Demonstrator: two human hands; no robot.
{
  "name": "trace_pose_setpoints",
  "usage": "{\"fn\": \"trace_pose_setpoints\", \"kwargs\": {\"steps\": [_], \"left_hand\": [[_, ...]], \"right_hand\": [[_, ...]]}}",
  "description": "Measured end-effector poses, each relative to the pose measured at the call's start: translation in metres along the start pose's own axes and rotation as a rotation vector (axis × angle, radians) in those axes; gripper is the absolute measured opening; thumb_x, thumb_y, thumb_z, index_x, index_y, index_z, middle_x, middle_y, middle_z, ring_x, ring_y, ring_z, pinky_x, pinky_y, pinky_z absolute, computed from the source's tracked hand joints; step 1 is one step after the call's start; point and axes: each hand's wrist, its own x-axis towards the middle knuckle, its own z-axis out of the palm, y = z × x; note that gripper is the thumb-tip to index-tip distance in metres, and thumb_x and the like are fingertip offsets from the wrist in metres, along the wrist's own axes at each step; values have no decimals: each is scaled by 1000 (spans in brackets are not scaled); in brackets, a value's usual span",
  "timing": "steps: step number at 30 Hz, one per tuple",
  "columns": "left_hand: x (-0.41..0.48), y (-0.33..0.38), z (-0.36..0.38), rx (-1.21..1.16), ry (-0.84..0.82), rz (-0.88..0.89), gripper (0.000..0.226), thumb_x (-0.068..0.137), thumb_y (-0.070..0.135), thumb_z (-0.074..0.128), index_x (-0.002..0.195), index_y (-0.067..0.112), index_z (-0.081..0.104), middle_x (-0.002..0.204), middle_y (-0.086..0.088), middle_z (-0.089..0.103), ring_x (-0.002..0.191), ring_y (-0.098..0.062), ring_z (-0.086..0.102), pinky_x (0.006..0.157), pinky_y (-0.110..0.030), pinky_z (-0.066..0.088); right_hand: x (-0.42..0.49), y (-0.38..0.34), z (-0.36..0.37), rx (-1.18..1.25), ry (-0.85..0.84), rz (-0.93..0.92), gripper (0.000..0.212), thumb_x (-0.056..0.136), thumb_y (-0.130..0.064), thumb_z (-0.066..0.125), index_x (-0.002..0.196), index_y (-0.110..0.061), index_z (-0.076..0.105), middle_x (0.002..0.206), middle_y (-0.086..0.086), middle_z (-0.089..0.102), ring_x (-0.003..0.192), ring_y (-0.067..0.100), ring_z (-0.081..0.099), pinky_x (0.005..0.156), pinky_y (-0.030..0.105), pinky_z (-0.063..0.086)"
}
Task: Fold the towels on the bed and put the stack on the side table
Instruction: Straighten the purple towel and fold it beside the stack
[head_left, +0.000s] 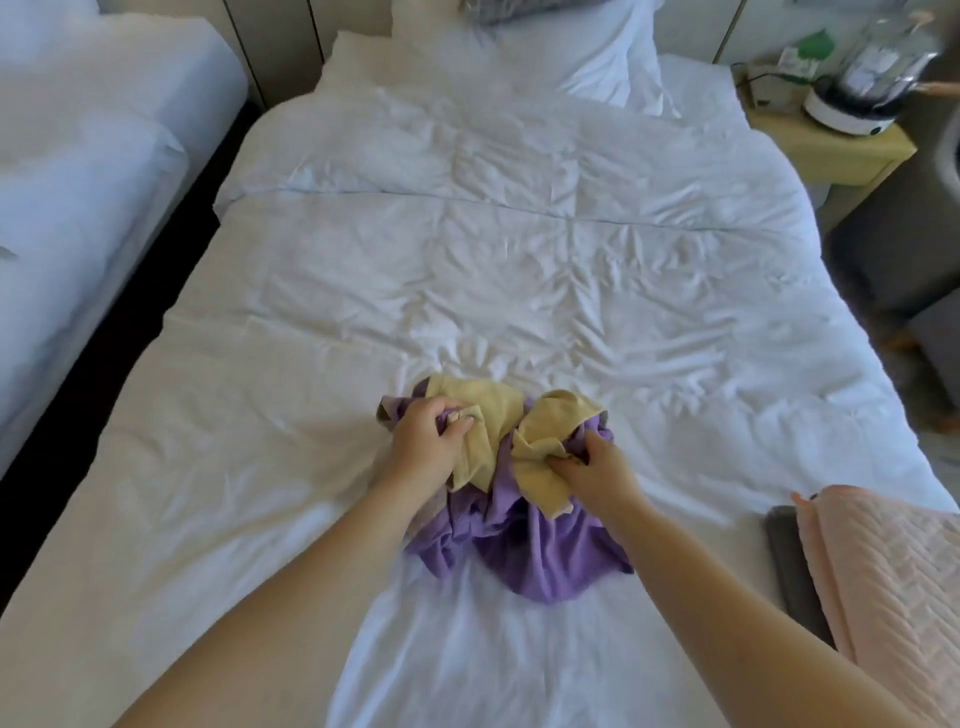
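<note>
Barely begun: nothing is folded. The yellow towel (488, 405) and purple towel (535, 551) lie crumpled together near the bed's (519, 260) foot edge. The left grip (431, 436) and right grip (592, 467) each clutch the yellow towel. Folding, stacking and the carry to the side table (831, 150) remain.

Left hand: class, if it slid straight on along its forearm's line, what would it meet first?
The yellow towel, which the left hand grips; past that bunch the way looks free over the white duvet, though depth is unclear.
</note>
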Motion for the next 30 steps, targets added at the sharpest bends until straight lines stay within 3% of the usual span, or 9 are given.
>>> {"fn": "trace_pose_setpoints", "kwargs": {"steps": [2, 4, 10, 14, 17, 19, 24, 27, 30], "left_hand": [[35, 55, -22, -29, 43, 151, 9, 85, 16, 69, 93, 19, 69, 81, 24, 49, 81, 21, 50, 68, 5, 33], [69, 114, -50, -11, 94, 273, 12, 85, 16, 69, 97, 15, 71, 84, 22, 50, 81, 10, 52, 69, 2, 33], [136, 275, -133, 8, 274, 594, 17, 87, 26, 66, 101, 17, 68, 107, -3, 59, 108, -24, 53, 90, -38, 45], [153, 306, -159, -36, 328, 699, 12, 85, 17, 69, 96, 11, 69, 95, 1, 55, 98, -25, 53, 84, -31, 42], [162, 266, -156, 45, 266, 626, 14, 83, 11, 72, 96, 5, 71, 111, -2, 51, 105, -17, 48, 87, -18, 34], [161, 215, -146, 94, 224, 560, 12, 80, 7, 74, 92, 3, 72, 116, -2, 50, 107, -13, 47, 95, -23, 36], [115, 54, -111, 233, -41, 217, 10, 82, 11, 72, 84, 21, 69, 78, 5, 64, 74, -14, 57, 62, -16, 36], [77, -24, -99, 355, -218, 83, 13, 84, 16, 68, 82, 29, 66, 79, 5, 63, 77, -18, 57, 63, -21, 40], [37, -73, -98, 391, -315, -25, 24, 86, 23, 65, 74, 43, 59, 81, 8, 64, 79, -18, 59, 70, -29, 45]], "right_hand": [[19, -58, -30, 11, 60, -102, 21, 88, -20, 63, 93, 0, 58, 85, 9, 62, 80, 23, 58, 71, 33, 47], [34, -118, -65, 44, 122, -198, 18, 89, -20, 61, 95, -4, 56, 89, 10, 62, 81, 24, 59, 71, 34, 48], [47, -272, -163, 17, 356, -529, 15, 90, -17, 56, 100, -6, 55, 91, 10, 63, 81, 25, 57, 70, 35, 47], [49, -304, -197, 3, 429, -630, 12, 90, -14, 56, 96, -5, 55, 87, 9, 64, 77, 22, 56, 65, 31, 45], [58, -274, -187, -39, 416, -586, 8, 90, -16, 57, 96, -9, 57, 84, 2, 59, 76, 19, 51, 60, 23, 37], [65, -232, -165, -102, 385, -494, 3, 90, -17, 57, 91, -19, 59, 78, -5, 54, 73, 17, 49, 54, 16, 32], [67, -97, -81, -432, 195, -302, 28, 89, -16, 56, 64, -17, 45, 75, 1, 49, 69, 24, 46, 54, 29, 27], [50, -24, -39, -643, 45, -161, 27, 91, -20, 52, 66, -28, 45, 90, 0, 55, 89, 25, 57, 66, 29, 35], [21, 34, -11, -939, -70, -31, 20, 91, -20, 45, 100, -32, 59, 114, -2, 56, 108, 22, 53, 85, 31, 37]]}}
